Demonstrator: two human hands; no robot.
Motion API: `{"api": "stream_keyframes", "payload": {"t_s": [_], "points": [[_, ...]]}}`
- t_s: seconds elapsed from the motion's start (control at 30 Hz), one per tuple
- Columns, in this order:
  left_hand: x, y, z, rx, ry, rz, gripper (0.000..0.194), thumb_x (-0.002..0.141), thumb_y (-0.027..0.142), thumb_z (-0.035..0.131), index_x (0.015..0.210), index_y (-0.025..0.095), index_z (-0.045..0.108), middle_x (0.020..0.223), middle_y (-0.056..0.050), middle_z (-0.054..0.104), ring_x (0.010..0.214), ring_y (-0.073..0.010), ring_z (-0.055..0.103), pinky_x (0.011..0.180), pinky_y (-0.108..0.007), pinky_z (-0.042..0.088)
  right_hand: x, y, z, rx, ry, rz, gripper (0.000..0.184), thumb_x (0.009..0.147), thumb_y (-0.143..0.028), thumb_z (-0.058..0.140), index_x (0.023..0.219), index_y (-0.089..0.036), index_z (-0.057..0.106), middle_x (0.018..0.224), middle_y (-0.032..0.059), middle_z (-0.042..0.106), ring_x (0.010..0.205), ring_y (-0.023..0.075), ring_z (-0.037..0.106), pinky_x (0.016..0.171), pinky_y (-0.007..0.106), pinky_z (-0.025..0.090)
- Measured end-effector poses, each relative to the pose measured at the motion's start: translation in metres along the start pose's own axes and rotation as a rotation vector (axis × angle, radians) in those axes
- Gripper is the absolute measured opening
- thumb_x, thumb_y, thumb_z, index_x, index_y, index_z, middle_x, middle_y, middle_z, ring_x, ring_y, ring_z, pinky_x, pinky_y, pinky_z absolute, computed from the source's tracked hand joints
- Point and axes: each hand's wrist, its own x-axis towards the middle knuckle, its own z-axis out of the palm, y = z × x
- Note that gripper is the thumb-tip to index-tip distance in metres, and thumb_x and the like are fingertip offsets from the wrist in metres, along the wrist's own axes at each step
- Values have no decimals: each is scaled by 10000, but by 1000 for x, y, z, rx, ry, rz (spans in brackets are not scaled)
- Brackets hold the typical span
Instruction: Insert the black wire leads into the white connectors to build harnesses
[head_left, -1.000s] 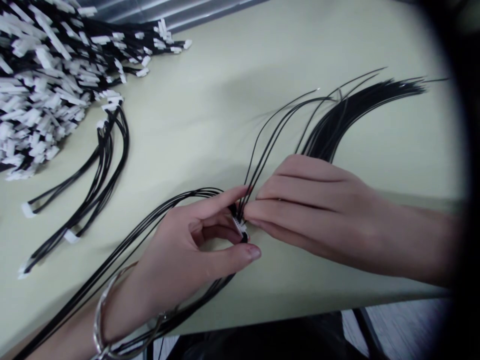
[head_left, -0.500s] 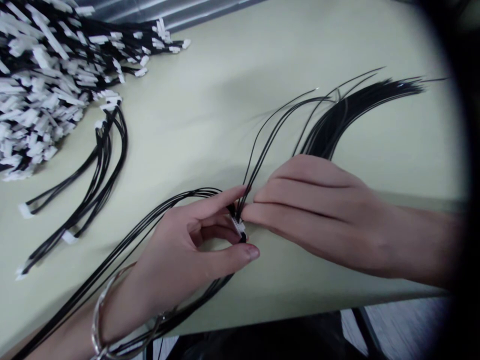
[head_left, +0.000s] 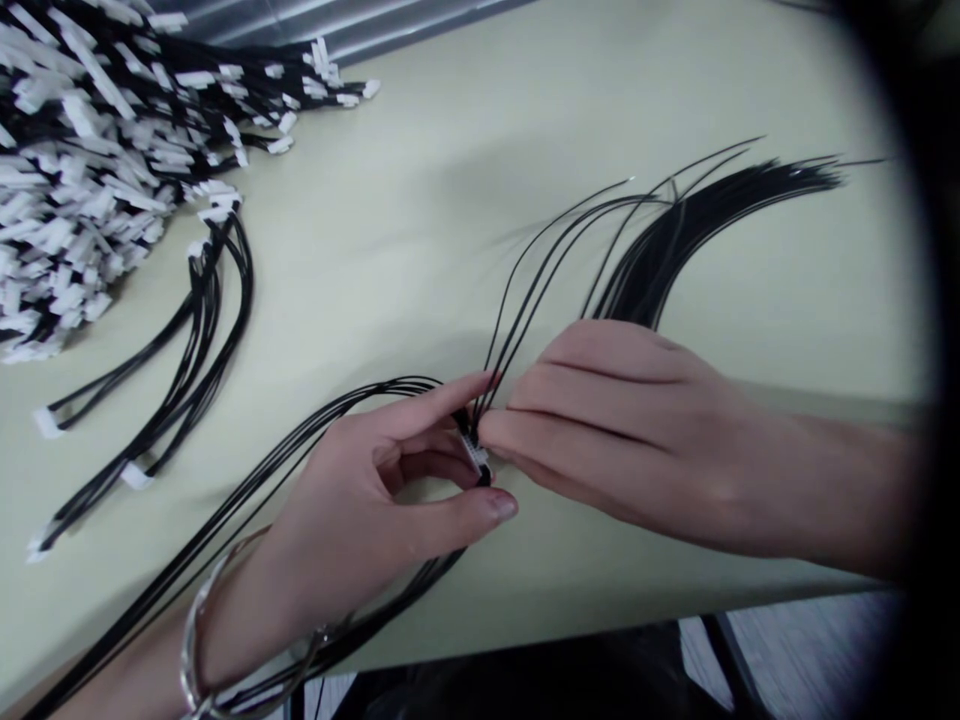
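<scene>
My left hand, with a silver bangle at the wrist, pinches a small white connector between thumb and fingers. Black wires run back from the connector under my left wrist. My right hand has its fingers pressed together against the connector, holding thin black wires that rise from it. Under my right hand lies a fanned bundle of loose black wires spreading to the far right.
A large heap of black harnesses with white connectors fills the far left of the pale green table. A few finished harnesses lie beside it. The table's near edge runs just below my hands.
My right hand has shifted slightly left and lower against the connector. The left hand has held its place.
</scene>
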Motion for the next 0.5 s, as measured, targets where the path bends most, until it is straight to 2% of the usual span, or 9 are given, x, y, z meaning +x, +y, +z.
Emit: {"api": "stream_keyframes", "payload": {"t_s": [0.27,0.4,0.5], "points": [[1,-1,0,-11,-1,6,543,688,216,733,1181,355,553,870,59,685,865,-102,643,748,-132,537,2,-3,2,-13,7,-13,312,930,-144,339,888,-83,642,818,81,596,793,183,499,685,359,466],[0,-1,-1,-5,9,17,566,673,215,743,1188,350,552,844,54,678,869,-117,645,753,-147,542,2,-3,2,18,53,-39,346,929,-108,301,871,-73,641,820,85,609,814,189,522,689,360,472],[0,1,-1,-8,24,25,578,666,182,741,1188,349,556,828,58,682,819,-111,654,715,-136,546,5,-5,-2,-27,73,-38,315,923,-102,319,906,-77,632,885,82,635,893,202,537,733,363,467]]}}
